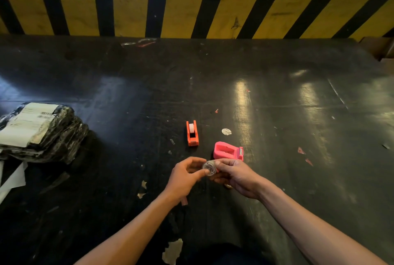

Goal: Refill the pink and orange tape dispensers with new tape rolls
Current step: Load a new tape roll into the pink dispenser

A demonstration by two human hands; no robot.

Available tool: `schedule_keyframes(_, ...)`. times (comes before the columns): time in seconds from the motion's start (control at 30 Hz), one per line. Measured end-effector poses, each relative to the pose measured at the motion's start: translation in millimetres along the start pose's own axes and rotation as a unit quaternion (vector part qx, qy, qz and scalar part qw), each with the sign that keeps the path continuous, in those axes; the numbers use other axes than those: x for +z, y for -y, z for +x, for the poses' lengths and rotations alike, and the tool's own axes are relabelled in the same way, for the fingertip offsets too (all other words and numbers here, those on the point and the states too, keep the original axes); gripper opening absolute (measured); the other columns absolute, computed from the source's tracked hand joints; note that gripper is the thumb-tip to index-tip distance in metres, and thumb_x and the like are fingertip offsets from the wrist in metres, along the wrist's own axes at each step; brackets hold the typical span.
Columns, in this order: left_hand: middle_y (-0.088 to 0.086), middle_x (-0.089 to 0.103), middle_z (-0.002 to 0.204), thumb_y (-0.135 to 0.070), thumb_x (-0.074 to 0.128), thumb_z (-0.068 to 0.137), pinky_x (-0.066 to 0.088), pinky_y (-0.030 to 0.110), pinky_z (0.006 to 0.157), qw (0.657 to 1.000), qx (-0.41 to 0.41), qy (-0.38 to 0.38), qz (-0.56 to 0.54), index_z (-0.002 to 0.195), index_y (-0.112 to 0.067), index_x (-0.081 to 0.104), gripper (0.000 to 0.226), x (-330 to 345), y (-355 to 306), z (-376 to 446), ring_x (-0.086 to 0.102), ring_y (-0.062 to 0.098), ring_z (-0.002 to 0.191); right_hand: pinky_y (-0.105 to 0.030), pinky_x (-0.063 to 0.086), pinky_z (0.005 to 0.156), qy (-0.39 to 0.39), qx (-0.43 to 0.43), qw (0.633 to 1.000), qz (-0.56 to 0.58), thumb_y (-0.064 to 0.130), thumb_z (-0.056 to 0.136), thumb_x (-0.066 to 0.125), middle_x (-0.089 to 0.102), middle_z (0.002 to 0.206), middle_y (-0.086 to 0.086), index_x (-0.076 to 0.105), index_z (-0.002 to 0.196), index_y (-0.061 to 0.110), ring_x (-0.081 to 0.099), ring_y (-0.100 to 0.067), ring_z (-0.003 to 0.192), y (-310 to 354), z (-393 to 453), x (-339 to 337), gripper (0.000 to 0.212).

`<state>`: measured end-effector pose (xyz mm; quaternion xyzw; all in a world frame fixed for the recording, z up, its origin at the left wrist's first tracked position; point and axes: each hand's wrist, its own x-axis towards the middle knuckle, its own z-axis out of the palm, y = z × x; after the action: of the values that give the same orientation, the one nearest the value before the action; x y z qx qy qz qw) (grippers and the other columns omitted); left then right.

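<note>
A clear tape roll (pixel 209 168) is held above the black table between both hands. My right hand (pixel 234 176) grips it from the right side, and my left hand (pixel 186 176) pinches its left face with thumb and fingers. Just behind the hands the pink dispenser (pixel 227 151) lies on the table with its slot showing no roll. Farther back and to the left stands the orange dispenser (pixel 192 133) with a white roll seated in it.
A black plastic-wrapped parcel with white labels (pixel 40 130) lies at the left edge. A small clear disc (pixel 226 131) and bits of red and white scrap dot the black table (pixel 298 115). A yellow-and-black striped barrier (pixel 191 12) runs behind it.
</note>
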<state>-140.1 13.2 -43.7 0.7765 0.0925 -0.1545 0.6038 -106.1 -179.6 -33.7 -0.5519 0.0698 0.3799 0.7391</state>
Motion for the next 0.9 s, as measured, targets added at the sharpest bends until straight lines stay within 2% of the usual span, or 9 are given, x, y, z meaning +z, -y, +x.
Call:
schedule_keyframes(0.13,0.003,0.073,0.113,-0.013,0.08,0.084,0.057,0.043,0.099,0.997,-0.04,0.0,-0.059,0.111,-0.02,0.068,0.03,-1,0,2,0.071,0.016,0.108,-0.03,0.059,0.075,-0.005,-0.037,0.997,-0.062,0.016,0.09,0.07,0.074,0.107,-0.015,0.062,0.12,0.007,0.072,-0.022,0.086,0,-1,2,0.033)
schedule_keyframes(0.3,0.005,0.074,0.113,-0.011,0.078,0.084,0.059,0.035,0.093,0.992,-0.064,0.009,-0.106,0.113,-0.018,0.069,0.031,2,0,2,0.072,0.016,0.106,-0.029,0.056,0.072,-0.047,-0.091,0.987,-0.12,0.019,0.086,0.076,0.074,0.108,-0.017,0.069,0.114,0.014,0.074,-0.024,0.091,-9,0,-1,0.029)
schedule_keyframes(0.4,0.005,0.076,0.113,-0.012,0.078,0.085,0.059,0.038,0.095,0.99,-0.08,0.02,-0.116,0.113,-0.017,0.073,0.029,4,1,4,0.073,0.017,0.107,-0.028,0.057,0.071,-0.056,-0.105,0.985,-0.128,0.02,0.086,0.075,0.075,0.104,-0.016,0.07,0.112,0.014,0.074,-0.023,0.089,-11,-1,-2,0.027)
schedule_keyframes(0.5,0.003,0.077,0.111,-0.013,0.079,0.084,0.059,0.04,0.096,0.989,-0.094,0.013,-0.109,0.109,-0.017,0.075,0.026,7,1,6,0.073,0.017,0.106,-0.028,0.056,0.071,-0.073,-0.112,0.981,-0.14,0.021,0.087,0.075,0.075,0.101,-0.015,0.071,0.111,0.015,0.074,-0.023,0.088,-16,0,-4,0.025)
schedule_keyframes(0.63,0.001,0.077,0.108,-0.011,0.079,0.084,0.06,0.033,0.09,0.991,-0.097,0.005,-0.092,0.107,-0.018,0.075,0.025,14,0,10,0.073,0.014,0.103,-0.033,0.058,0.075,-0.085,-0.108,0.98,-0.146,0.02,0.087,0.074,0.075,0.101,-0.016,0.072,0.109,0.017,0.074,-0.028,0.092,-19,0,-10,0.022)
schedule_keyframes(0.77,0.0,0.076,0.108,-0.01,0.078,0.085,0.06,0.029,0.089,0.998,-0.056,0.023,-0.032,0.111,-0.018,0.073,0.028,17,-6,23,0.073,0.014,0.104,-0.04,0.06,0.08,-0.09,-0.109,0.979,-0.15,0.013,0.087,0.073,0.073,0.106,-0.02,0.072,0.107,0.015,0.074,-0.029,0.092,-11,3,-20,0.02)
schedule_keyframes(0.83,-0.001,0.074,0.11,-0.012,0.079,0.085,0.06,0.021,0.081,0.999,-0.008,0.031,0.028,0.118,-0.018,0.07,0.035,18,-15,34,0.072,0.01,0.101,-0.046,0.059,0.086,-0.134,-0.141,0.957,-0.213,0.017,0.085,0.075,0.074,0.105,-0.015,0.074,0.102,0.023,0.072,-0.029,0.095,-5,10,-28,0.018)
schedule_keyframes(0.87,-0.002,0.071,0.114,-0.013,0.08,0.084,0.06,0.021,0.08,0.998,0.017,0.031,0.061,0.123,-0.018,0.068,0.041,19,-18,40,0.07,0.008,0.101,-0.043,0.058,0.087,-0.164,-0.159,0.935,-0.272,0.02,0.083,0.076,0.075,0.102,-0.008,0.075,0.1,0.027,0.071,-0.027,0.094,0,14,-33,0.018)
schedule_keyframes(0.9,-0.002,0.068,0.121,-0.013,0.08,0.083,0.06,0.023,0.084,0.994,0.043,0.027,0.097,0.127,-0.019,0.065,0.047,20,-22,47,0.069,0.008,0.103,-0.035,0.057,0.085,-0.19,-0.171,0.908,-0.332,0.02,0.083,0.077,0.074,0.1,-0.002,0.074,0.1,0.027,0.069,-0.024,0.092,5,17,-37,0.019)
